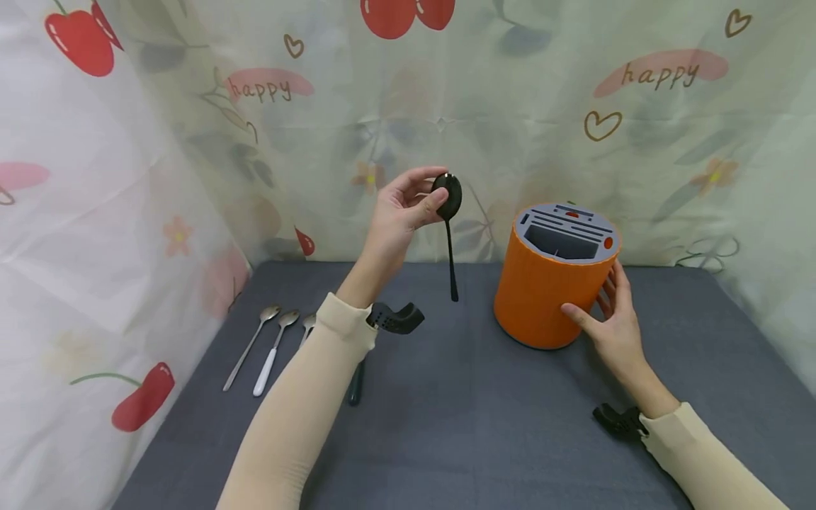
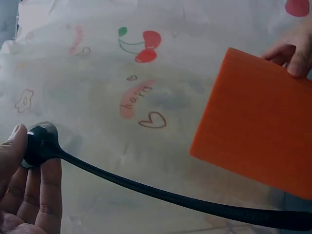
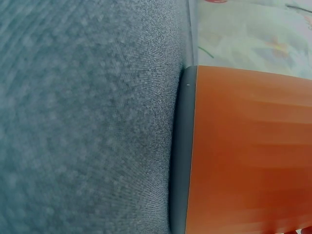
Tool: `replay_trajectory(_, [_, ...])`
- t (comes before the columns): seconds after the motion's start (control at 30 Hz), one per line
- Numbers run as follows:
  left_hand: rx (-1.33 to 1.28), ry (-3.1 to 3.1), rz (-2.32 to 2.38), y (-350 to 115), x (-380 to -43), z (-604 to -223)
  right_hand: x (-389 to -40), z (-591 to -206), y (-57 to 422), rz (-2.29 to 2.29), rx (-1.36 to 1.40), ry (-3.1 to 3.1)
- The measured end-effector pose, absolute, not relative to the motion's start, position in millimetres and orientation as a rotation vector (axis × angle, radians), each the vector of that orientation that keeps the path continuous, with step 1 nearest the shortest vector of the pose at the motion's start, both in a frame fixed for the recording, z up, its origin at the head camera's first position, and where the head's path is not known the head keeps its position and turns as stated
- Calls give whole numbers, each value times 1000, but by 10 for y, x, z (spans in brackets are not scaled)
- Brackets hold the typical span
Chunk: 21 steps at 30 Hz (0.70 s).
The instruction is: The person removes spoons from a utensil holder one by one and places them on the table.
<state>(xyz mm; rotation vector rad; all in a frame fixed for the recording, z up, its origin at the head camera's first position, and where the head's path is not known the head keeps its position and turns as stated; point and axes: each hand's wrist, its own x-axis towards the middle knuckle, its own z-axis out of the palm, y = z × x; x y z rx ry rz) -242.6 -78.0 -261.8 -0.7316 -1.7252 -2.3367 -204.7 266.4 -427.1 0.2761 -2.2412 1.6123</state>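
My left hand (image 1: 408, 202) pinches the bowl of a black spoon (image 1: 450, 202) between thumb and fingers, and the handle points down above the table. In the left wrist view the spoon's long handle (image 2: 161, 195) stretches right, below an orange holder. That orange cylindrical holder (image 1: 542, 294) stands upright on the table at right of centre. Its grey top (image 1: 542, 251) has one large rectangular opening and several narrow slots. My right hand (image 1: 615, 326) grips the holder's right side, thumb in front and fingers round the side. The right wrist view shows the holder's grey base (image 3: 183, 156) on the cloth.
On the left of the grey tablecloth (image 1: 433, 439) lie a silver spoon (image 1: 245, 348), a white-handled spoon (image 1: 275, 352) and another spoon (image 1: 309, 324) partly behind my left arm. A dark handle (image 1: 357, 384) shows beside the sleeve. A printed curtain (image 1: 510, 92) hangs behind the table.
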Motion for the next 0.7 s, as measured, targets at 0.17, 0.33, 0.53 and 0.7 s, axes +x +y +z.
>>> replay_trajectory(0.17, [-614, -1865, -2316, -950, -2497, -2847, -2056, -4273, 2653, 1622, 278, -2239])
replay_trajectory(0.33, [-504, -1943, -2370, -1075, -2546, -3018, -2055, -4274, 2670, 1610, 284, -2239])
replay_trajectory(0.53, [-397, -2082, -2361, -1220, -2594, -3240, -2053, -4260, 2662, 1614, 279, -2233])
replay_trajectory(0.7, [-319, -2258, -2260, -1340, -2607, -3465, -2046, -4259, 2656, 1619, 275, -2237])
